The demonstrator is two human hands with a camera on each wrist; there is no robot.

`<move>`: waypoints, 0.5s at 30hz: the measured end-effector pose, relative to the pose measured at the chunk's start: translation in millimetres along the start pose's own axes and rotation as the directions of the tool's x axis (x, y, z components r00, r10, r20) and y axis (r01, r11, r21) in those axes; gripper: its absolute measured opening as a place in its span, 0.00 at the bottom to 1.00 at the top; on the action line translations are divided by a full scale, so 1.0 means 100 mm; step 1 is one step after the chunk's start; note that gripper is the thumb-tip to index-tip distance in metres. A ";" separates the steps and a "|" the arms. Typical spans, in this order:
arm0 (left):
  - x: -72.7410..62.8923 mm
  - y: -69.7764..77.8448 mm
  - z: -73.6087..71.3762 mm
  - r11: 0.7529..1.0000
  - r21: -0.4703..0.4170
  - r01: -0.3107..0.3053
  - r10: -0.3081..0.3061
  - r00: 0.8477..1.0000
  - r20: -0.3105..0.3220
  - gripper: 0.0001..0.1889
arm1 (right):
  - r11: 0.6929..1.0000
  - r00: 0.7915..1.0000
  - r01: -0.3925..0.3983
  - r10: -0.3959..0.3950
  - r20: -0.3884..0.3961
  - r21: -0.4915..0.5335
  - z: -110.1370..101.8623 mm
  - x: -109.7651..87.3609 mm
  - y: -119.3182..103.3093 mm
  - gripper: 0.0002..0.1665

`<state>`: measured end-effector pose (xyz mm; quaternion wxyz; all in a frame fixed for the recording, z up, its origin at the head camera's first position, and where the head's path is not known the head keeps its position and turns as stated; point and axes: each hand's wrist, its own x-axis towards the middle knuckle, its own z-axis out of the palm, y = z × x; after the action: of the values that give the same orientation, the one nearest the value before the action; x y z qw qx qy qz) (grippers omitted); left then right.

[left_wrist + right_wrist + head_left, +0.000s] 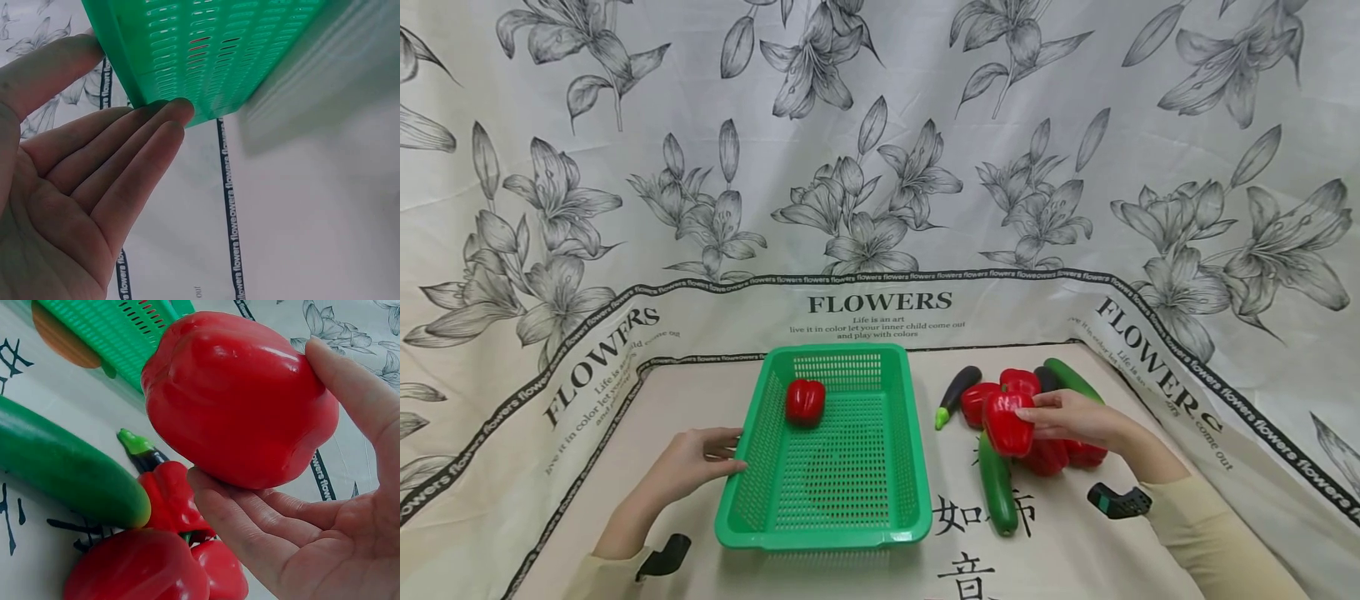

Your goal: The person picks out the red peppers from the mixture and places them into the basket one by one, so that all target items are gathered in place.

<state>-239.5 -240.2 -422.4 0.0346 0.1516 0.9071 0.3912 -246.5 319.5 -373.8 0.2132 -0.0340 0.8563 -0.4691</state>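
My right hand (1071, 417) holds a glossy red bell pepper (1009, 423) between thumb and fingers, raised over the other vegetables. In the right wrist view the thumb lies on one side of this pepper (240, 400) and the fingertips support it from below. My left hand (692, 462) touches the left rim of a green plastic basket (919, 467). From the left wrist, the fingers (134, 181) look nearly straight, their tips against the basket's outside, the thumb tip partly hidden behind the rim. One red bell pepper (805, 403) lies inside the basket, towards its back left.
Right of the basket lie an eggplant (958, 392), a green cucumber-like vegetable (997, 487), another long green one (1072, 379) and several red peppers (1047, 457). Black characters (958, 515) mark the pale tabletop cloth. Flower-printed curtain (880, 192) encloses the back and sides.
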 end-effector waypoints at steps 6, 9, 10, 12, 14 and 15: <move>0.01 -0.01 0.01 1.000 -0.009 0.006 -0.006 1.000 -0.004 0.31 | 1.000 1.000 0.009 -0.009 0.004 0.014 0.01 0.06 -0.05 0.51; 0.01 -0.01 0.01 1.000 -0.010 0.007 -0.007 1.000 -0.004 0.31 | 1.000 1.000 0.014 -0.014 0.004 0.007 0.02 0.08 -0.08 0.51; 0.01 -0.01 0.01 1.000 -0.010 0.007 -0.007 1.000 -0.005 0.31 | 1.000 1.000 0.015 -0.015 0.001 -0.001 0.02 0.09 -0.09 0.52; 0.01 -0.01 0.01 1.000 -0.013 0.006 -0.006 1.000 -0.005 0.31 | 1.000 1.000 0.018 -0.018 -0.002 -0.007 0.03 0.10 -0.12 0.52; 0.01 -0.02 0.01 1.000 -0.011 0.004 -0.004 1.000 -0.004 0.31 | 1.000 1.000 0.018 -0.018 -0.001 -0.010 0.04 0.11 -0.15 0.52; 0.01 -0.02 0.01 1.000 -0.011 0.003 -0.003 1.000 -0.004 0.31 | 1.000 1.000 0.019 -0.019 -0.002 -0.015 0.04 0.12 -0.16 0.52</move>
<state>-240.8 -240.2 -424.5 0.0344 0.1493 0.9053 0.3962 -258.1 304.1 -366.5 0.2078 -0.0431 0.8596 -0.4649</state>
